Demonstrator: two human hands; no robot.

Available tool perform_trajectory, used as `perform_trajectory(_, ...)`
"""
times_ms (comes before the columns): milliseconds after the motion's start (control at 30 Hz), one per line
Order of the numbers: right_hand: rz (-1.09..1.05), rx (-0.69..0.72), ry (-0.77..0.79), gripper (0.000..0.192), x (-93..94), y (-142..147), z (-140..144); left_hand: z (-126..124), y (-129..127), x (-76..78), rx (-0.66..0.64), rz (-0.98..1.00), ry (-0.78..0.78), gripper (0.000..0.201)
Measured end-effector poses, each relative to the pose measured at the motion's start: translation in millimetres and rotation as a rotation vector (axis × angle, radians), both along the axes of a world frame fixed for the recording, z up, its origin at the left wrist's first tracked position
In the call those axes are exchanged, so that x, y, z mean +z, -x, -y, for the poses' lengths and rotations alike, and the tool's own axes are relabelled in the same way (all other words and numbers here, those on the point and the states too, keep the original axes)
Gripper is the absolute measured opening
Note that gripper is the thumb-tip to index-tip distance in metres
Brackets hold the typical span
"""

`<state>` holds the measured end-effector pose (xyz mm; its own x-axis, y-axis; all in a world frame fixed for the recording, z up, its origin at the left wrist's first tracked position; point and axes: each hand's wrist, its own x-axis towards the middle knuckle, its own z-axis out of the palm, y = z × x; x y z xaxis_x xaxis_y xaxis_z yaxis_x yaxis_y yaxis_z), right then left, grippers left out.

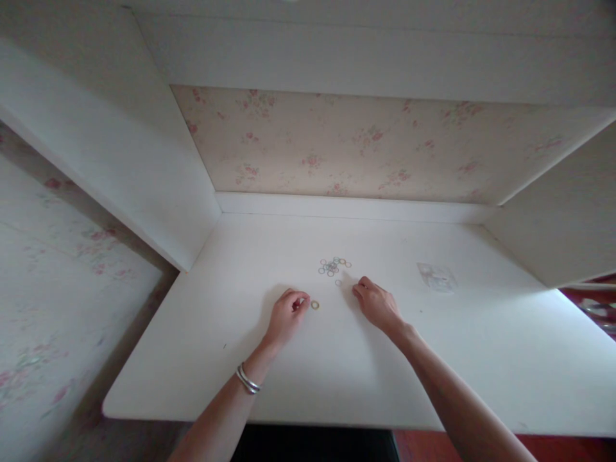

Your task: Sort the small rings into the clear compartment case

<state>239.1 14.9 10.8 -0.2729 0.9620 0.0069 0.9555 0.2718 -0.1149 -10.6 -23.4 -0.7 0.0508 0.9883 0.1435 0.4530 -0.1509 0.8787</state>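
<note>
**Two hands down among the little rings**

Both hands were on the white desk [231, 359], palms down, and the small stuff lay right between them. The left hand [286, 316] sat with its fingers curled in, tips bunched near the thumb; something small may have been pinched there, but it was too tiny to tell. A silver bracelet [247, 379] ringed that wrist. Just beside those fingertips, to the right, lay a single yellow ring [315, 305], flat on the desk and apart from the hand by a sliver.

Over to the right hand [376, 304]: fingers loosely bent, tips pressed to the surface, holding nothing that showed. It pointed in toward a lone pale ring [338, 282], near but not touching. Beyond that, farther from the person, sat the cluster of small coloured rings [333, 265], a loose heap of pale blue, orange and green loops, some overlapping, all lying flat.

Well off to the right lay a clear plastic bag [437, 277], crumpled and flat on the desk. Behind it all stood the back wall with floral wallpaper [337, 144], and white side panels [120, 147] closed in the desk left and right.
</note>
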Motion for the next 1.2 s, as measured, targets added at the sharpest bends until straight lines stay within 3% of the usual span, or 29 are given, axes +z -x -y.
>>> perform_trajectory(100,-0.017,0.02,0.02,0.028,-0.3,7,8,-1,0,-0.9,0.009,0.023,0.008,0.021)
perform_trajectory(400,-0.396,0.136,-0.068,0.026,-22.6,65,44,-1,2,-1.2,0.028,0.032,0.013,0.021)
perform_trajectory(900,-0.325,0.224,-0.133,0.026,-34.0,78,44,-2,4,-3.2,0.046,0.041,-0.002,0.019)
perform_trajectory(1033,-0.487,0.15,-0.132,0.026,-30.8,76,46,-3,4,-3.9,0.027,0.035,-0.002,0.019)
perform_trajectory(1200,-0.772,-0.126,-0.15,0.031,-28.2,69,54,-2,3,-3.4,0.022,0.032,-0.003,0.018)
